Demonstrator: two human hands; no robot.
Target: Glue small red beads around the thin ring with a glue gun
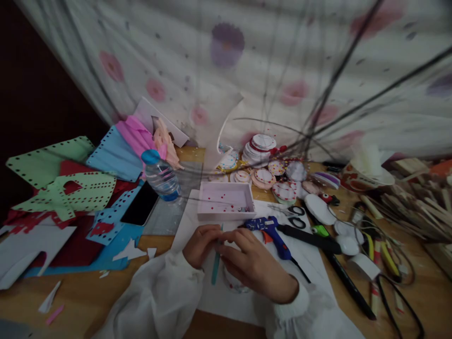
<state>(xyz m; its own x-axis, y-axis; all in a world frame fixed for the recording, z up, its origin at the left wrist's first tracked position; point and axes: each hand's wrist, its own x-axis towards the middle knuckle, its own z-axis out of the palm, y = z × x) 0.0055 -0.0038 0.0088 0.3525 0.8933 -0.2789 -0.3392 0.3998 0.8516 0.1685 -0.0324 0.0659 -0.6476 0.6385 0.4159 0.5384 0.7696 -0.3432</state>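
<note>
Two hands meet over a white sheet [318, 263] at the desk's near edge. Left hand [199, 245] and right hand [252, 261] both pinch a teal stick [215, 268] near its top end, fingertips touching; the stick runs btwn the hands, lower end pointing back toward me. I see a round paper piece [233, 284] mostly hidden under the right hand, w/ only its edge showing. Just beyond the fingers sits a shallow pink tray [226, 200] holding small red dots and a few tiny bits in its right corner; can't tell what they are. Blue glue gun [270, 230] lies just right of the hands, scissors [291, 215] behind it. Water bottle [160, 175] stands left of the tray, phone [141, 205] beside it.
</note>
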